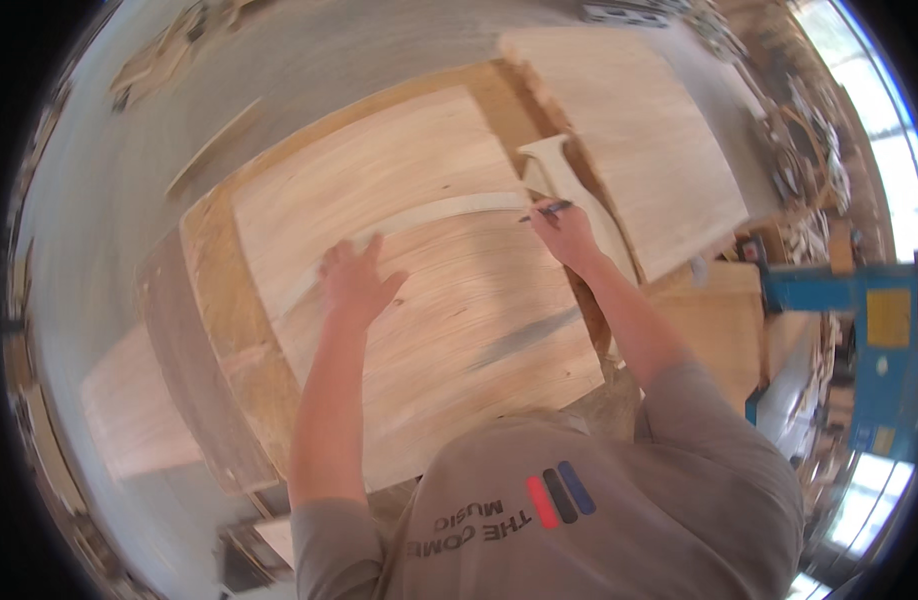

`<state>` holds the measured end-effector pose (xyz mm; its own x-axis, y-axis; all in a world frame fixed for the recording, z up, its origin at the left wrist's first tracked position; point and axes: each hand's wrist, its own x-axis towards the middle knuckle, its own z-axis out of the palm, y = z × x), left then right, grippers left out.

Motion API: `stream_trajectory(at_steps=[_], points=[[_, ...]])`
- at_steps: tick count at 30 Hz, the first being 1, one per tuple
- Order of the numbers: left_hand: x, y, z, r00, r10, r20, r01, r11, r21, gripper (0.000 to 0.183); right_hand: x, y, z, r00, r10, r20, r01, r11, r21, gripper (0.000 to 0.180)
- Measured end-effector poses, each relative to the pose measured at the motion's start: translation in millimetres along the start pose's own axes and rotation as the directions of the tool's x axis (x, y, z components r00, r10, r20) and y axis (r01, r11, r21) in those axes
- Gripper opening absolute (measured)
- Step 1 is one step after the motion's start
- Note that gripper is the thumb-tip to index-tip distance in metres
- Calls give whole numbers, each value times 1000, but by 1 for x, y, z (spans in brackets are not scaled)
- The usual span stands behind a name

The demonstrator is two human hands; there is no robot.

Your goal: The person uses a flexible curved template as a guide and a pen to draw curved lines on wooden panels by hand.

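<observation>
A pale plywood sheet with visible grain lies before me on a larger brown board. Across it runs a thin, curved light strip, like a template. My left hand rests with spread fingers at the strip's left part, fingertips on or over it. Near the strip's right end, my right hand grips a dark pen, its tip pointing left, close to the sheet; I cannot tell if it touches. Beyond that hand, a cream-coloured shaped piece lies along the sheet's right side.
Another large plywood sheet lies to the upper right. A blue machine stands at the far right beside a wooden surface. Wood offcuts lie on the floor at upper left, with a narrow board nearer the work surface.
</observation>
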<state>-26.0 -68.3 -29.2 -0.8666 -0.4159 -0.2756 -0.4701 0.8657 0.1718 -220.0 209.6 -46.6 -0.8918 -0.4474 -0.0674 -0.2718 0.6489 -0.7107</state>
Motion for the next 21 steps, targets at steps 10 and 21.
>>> stream_trajectory(at_steps=[10, 21], points=[[52, -10, -18, 912, -350, 216, 395, 891, -226, 45, -61, -104, 145, 765, -565, 310, 444, 811, 382, 14], [97, -16, -29, 710, -463, 531, 596, 797, -101, 48, -61, -202, 258, 525, -744, 412, 610, 667, 427, 24]])
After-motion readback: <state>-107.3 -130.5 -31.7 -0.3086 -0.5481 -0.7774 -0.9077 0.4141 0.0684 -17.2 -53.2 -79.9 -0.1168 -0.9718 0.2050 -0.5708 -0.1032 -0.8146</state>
